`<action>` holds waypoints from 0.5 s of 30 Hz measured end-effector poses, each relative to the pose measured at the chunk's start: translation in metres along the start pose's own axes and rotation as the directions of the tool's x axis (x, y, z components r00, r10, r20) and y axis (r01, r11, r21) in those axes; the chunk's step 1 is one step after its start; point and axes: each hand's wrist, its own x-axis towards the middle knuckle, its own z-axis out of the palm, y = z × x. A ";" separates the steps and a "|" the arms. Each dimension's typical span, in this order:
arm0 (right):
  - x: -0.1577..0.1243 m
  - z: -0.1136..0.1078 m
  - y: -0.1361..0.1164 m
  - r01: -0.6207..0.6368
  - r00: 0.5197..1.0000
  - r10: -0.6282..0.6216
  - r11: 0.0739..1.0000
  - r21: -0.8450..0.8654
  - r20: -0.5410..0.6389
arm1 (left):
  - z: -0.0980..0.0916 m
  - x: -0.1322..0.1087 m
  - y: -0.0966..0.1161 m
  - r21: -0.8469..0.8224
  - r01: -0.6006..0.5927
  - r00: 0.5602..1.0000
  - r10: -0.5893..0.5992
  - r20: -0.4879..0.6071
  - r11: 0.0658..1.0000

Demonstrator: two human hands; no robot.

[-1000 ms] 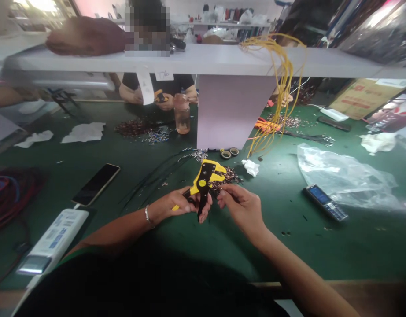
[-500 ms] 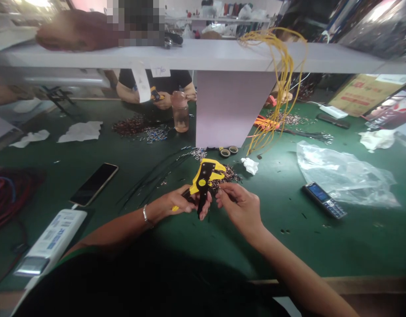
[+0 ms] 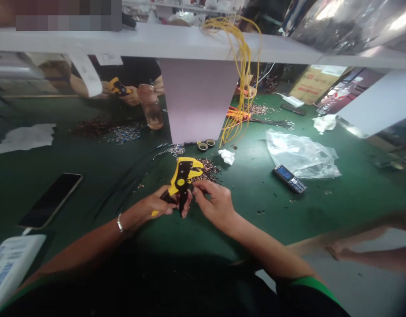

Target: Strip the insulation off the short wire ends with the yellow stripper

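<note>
My left hand (image 3: 160, 203) is wrapped around the handles of a yellow and black wire stripper (image 3: 181, 175), its jaws pointing up and away from me. Close to the right side of the tool, my right hand (image 3: 217, 203) has thumb and fingers pinched together. Whatever lies in that pinch is too small to make out. Behind the jaws lies a heap of short dark pieces with coppery ends (image 3: 209, 169). Thin black wires (image 3: 123, 187) stretch across the green table to the left of the tool.
Two tape rolls (image 3: 203, 147) and crumpled tissue (image 3: 226, 156) lie beyond the tool. A keypad phone (image 3: 289, 178) and plastic bag (image 3: 298, 154) are rightward; a smartphone (image 3: 51, 200) and power strip (image 3: 16, 264) leftward. Yellow wires (image 3: 244, 66) hang from the shelf (image 3: 183, 42). Across sits a co-worker (image 3: 133, 72).
My view has swung right, so the table things appear further left. A person's arm shows at the right edge. Both hands stay at the wire stripper in much the same pose.
</note>
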 end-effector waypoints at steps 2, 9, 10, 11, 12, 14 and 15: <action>-0.002 0.001 0.002 -0.020 1.000 0.020 1.000 0.011 0.003 | 0.002 0.003 0.002 -0.003 -0.003 1.000 0.003 0.017 1.000; -0.004 -0.001 0.007 -0.123 0.992 0.123 0.989 0.085 0.005 | 0.001 0.002 -0.003 -0.044 -0.015 0.999 0.013 -0.031 0.999; -0.004 0.000 0.007 -0.130 0.991 0.131 0.986 0.105 0.000 | 0.001 0.002 -0.004 -0.056 -0.011 1.000 0.009 -0.025 0.998; -0.004 0.000 0.007 -0.139 0.990 0.140 0.983 0.123 -0.004 | 0.001 0.002 -0.004 -0.069 -0.018 1.000 0.018 -0.010 0.997; -0.004 0.000 0.006 -0.146 0.989 0.149 0.980 0.134 -0.009 | 0.002 0.002 -0.004 -0.075 -0.018 1.000 0.018 0.007 0.997; -0.003 0.000 0.006 -0.153 0.987 0.158 0.981 0.120 -0.026 | 0.002 0.003 -0.003 -0.084 -0.013 0.999 0.017 0.051 0.996; -0.003 0.000 0.005 -0.149 0.987 0.153 0.984 0.097 -0.041 | 0.003 0.004 -0.002 -0.084 -0.015 0.998 0.020 0.066 0.996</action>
